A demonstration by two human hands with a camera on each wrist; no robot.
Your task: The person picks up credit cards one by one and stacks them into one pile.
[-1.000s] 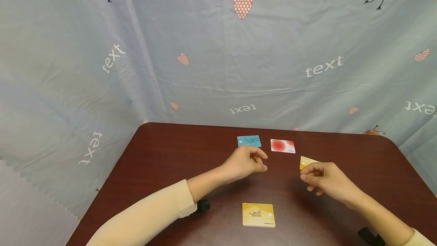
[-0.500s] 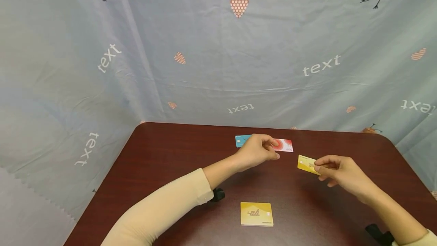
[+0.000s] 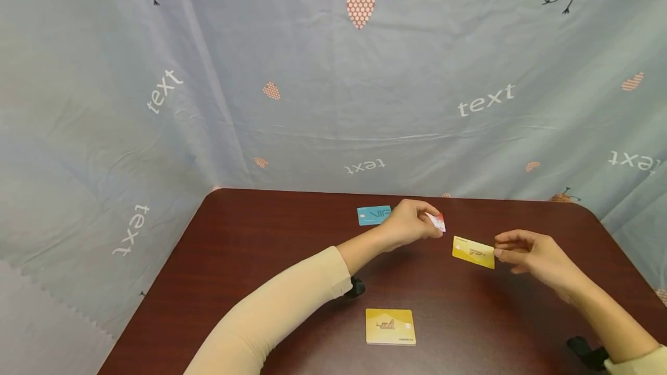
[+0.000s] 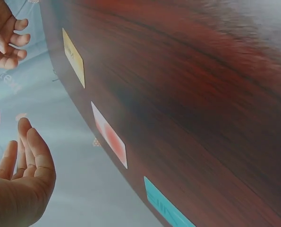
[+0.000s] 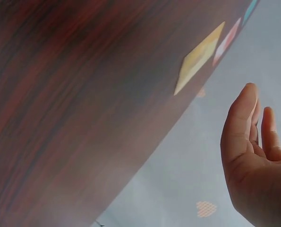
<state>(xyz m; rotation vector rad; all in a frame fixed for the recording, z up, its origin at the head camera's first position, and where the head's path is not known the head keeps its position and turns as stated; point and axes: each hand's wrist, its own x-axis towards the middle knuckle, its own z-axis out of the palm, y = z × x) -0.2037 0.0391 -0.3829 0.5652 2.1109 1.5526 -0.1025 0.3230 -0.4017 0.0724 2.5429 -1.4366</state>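
Note:
Three cards lie in a row on the table: a teal card (image 3: 372, 216), a red-and-white card (image 3: 440, 222) and a yellow card (image 3: 471, 252). Over the middle one hovers my left hand (image 3: 410, 226), covering most of it in the head view. The left wrist view shows that red-and-white card (image 4: 109, 135) uncovered, apart from my left hand (image 4: 27, 175), whose fingers are loosely bent around nothing. My right hand (image 3: 539, 256) is just right of the yellow card; in the right wrist view a gap separates my right hand (image 5: 253, 151) from that yellow card (image 5: 200, 57).
A small stack of yellow cards (image 3: 389, 326) sits nearer to me on the dark red-brown table (image 3: 260, 236). Behind the table hangs a blue-grey printed cloth (image 3: 292, 33), which also covers the left side.
My left hand has moved right, from beside the teal card to above the red-and-white one. My right hand has drawn back to the right, uncovering the yellow card. The cards stay put.

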